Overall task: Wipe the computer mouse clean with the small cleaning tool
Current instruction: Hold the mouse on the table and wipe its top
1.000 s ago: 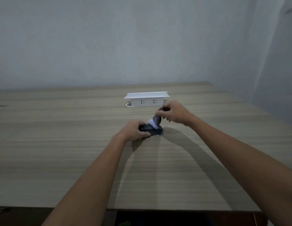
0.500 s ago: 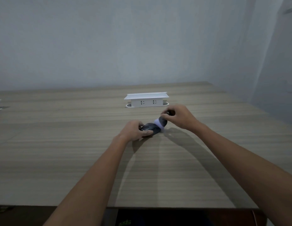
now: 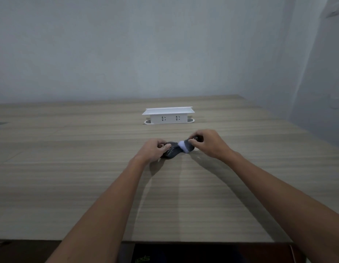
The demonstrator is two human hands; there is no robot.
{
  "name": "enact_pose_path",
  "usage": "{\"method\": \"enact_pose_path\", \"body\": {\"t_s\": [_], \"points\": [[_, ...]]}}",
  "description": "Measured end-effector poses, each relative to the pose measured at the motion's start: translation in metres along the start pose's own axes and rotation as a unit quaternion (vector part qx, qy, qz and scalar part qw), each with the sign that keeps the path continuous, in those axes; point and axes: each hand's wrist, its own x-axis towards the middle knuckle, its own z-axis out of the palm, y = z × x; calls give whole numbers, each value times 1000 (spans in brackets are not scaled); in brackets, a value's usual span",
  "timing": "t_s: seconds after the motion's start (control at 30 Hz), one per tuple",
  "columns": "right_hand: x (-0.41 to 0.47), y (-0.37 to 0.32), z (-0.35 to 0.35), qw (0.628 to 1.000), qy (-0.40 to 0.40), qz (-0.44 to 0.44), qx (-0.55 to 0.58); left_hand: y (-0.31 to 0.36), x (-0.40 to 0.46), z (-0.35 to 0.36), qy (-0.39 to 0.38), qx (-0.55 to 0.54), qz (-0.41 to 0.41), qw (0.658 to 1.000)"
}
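Observation:
A dark computer mouse lies on the wooden table, a little beyond the table's middle. My left hand grips its left side and holds it against the tabletop. My right hand pinches the dark handle of the small cleaning tool. The tool's white and grey head rests against the mouse's right end. My fingers hide part of the mouse and most of the handle.
A white socket box with an open lid stands on the table behind the mouse. The pale wall rises behind it, and another wall closes in on the right. The table's near edge runs along the bottom of the view.
The tool's head has slid from the top of the mouse down to its right end. My left hand has kept its grip on the mouse.

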Motion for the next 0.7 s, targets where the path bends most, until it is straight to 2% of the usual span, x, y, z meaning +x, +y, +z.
{"method": "enact_pose_path", "body": {"t_s": [0.07, 0.13, 0.2, 0.3, 0.37, 0.47, 0.6, 0.7], "points": [[1, -3, -4, 1000, 3, -2, 27, -1, 0, 0, -1, -4, -4, 1000], [-1, -10, -7, 996, -47, -6, 77, -3, 2, 0, -2, 0, -5, 1000], [0, -10, -4, 996, -72, -9, 45, -4, 4, -1, -4, 3, -6, 1000], [5, -6, -5, 999, -29, -5, -34, -3, 5, 0, -4, 3, -11, 1000], [5, -9, -9, 999, -35, -6, -5, -3, 5, 0, -2, 2, -11, 1000], [3, -16, -8, 994, -100, -29, 27, -2, 5, 0, 2, 2, -6, 1000], [11, -8, -5, 998, -27, -12, -55, -2, 5, 1, 8, -2, -13, 1000], [10, -18, -8, 998, -60, -30, -16, -2, 6, 2, 12, -8, -6, 1000]]}}
